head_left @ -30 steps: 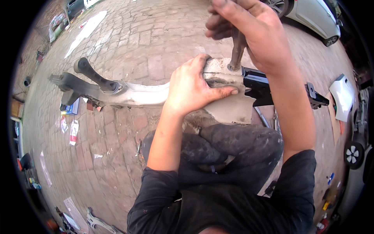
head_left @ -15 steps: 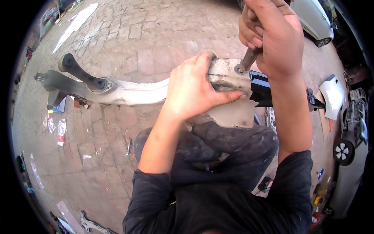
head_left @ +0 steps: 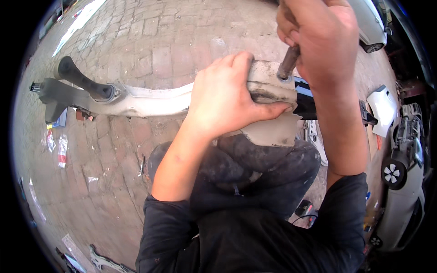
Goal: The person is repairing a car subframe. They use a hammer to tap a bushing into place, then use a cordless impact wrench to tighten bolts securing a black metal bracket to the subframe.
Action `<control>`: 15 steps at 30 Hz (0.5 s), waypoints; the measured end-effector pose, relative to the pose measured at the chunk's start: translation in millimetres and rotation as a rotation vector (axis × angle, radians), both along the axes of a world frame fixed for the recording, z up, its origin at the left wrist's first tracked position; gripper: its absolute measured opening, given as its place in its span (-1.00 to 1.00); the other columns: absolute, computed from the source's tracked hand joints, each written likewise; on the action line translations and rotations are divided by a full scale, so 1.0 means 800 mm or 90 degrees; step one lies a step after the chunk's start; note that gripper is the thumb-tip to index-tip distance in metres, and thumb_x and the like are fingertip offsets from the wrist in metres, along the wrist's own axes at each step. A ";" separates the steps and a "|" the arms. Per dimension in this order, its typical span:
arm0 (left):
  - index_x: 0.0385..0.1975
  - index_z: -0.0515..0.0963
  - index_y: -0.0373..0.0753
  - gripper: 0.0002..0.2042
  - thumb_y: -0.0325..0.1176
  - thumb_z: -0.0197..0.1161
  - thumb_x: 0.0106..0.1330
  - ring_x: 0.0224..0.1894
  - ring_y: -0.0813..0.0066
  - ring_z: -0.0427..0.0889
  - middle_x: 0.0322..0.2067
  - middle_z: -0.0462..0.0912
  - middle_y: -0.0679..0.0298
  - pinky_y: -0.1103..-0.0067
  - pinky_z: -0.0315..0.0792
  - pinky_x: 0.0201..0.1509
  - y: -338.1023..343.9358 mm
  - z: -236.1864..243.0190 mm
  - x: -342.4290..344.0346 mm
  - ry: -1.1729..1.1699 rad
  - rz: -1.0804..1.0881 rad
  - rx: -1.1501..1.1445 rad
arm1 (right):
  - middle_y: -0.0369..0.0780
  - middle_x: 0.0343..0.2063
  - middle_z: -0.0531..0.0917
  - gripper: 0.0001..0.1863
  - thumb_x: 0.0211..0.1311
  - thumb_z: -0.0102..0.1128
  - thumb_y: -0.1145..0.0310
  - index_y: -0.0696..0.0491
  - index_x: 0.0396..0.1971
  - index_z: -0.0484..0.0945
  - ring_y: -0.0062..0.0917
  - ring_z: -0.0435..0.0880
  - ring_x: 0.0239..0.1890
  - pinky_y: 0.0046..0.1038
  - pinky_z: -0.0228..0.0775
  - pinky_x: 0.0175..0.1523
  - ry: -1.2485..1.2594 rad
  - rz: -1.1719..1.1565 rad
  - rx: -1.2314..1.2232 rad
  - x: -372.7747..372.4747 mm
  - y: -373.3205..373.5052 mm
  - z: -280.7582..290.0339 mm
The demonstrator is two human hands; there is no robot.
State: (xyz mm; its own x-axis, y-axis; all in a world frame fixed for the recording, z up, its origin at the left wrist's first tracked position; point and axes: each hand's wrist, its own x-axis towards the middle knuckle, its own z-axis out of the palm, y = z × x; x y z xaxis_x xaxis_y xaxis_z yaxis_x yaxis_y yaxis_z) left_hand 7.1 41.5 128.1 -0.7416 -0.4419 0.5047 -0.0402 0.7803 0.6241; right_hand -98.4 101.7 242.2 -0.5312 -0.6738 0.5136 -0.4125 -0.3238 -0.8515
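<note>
A long, curved car part, pale in the middle and dark at its left end, lies crosswise above my knees. My left hand is clamped over its right portion, thumb along the near edge and fingers over the far side. Above the right end, my right hand is closed round a brown, rusty-looking rod-shaped tool. The tool's lower end meets a round fitting in the pale metal; its upper end is hidden in the hand. A black arm with a round end sticks up from the part's left side.
Dark-trousered knees are below the part. Plastic packets lie on the brick paving at the left. To the right are a white panel and a silver car; a metal arm lies at the lower left.
The right hand has shifted slightly at the tool, whose tilt looks a little different. My left hand keeps the same hold. The whole view has shifted slightly.
</note>
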 end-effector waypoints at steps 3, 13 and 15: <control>-0.04 0.54 -0.40 -0.18 0.07 0.67 -0.26 -0.12 -0.03 0.68 -0.22 0.69 -0.04 0.28 0.55 -0.01 -0.005 -0.009 0.001 0.028 0.000 0.012 | -0.45 -0.73 0.46 -0.67 0.34 0.30 0.34 0.08 -0.64 0.50 -0.86 0.30 -0.65 -0.66 0.07 -0.57 0.030 0.001 0.012 -0.004 -0.003 0.002; -0.07 0.54 -0.38 -0.16 0.11 0.69 -0.29 -0.15 -0.01 0.69 -0.25 0.68 -0.02 0.30 0.55 -0.04 -0.003 -0.007 0.004 0.043 -0.015 0.007 | -0.45 -0.80 0.31 -0.68 0.42 0.16 0.28 0.01 -0.58 0.44 -0.80 0.21 -0.83 -0.67 0.07 -0.68 -0.142 0.067 -0.021 0.004 0.032 0.055; -0.07 0.53 -0.37 -0.16 0.12 0.69 -0.29 -0.15 -0.01 0.69 -0.25 0.68 -0.01 0.30 0.55 -0.05 -0.003 -0.012 0.005 0.055 -0.010 -0.004 | -0.46 -0.81 0.27 -0.66 0.43 0.15 0.27 -0.02 -0.60 0.39 -0.79 0.20 -0.83 -0.67 0.07 -0.68 -0.134 0.013 -0.045 0.019 0.032 0.056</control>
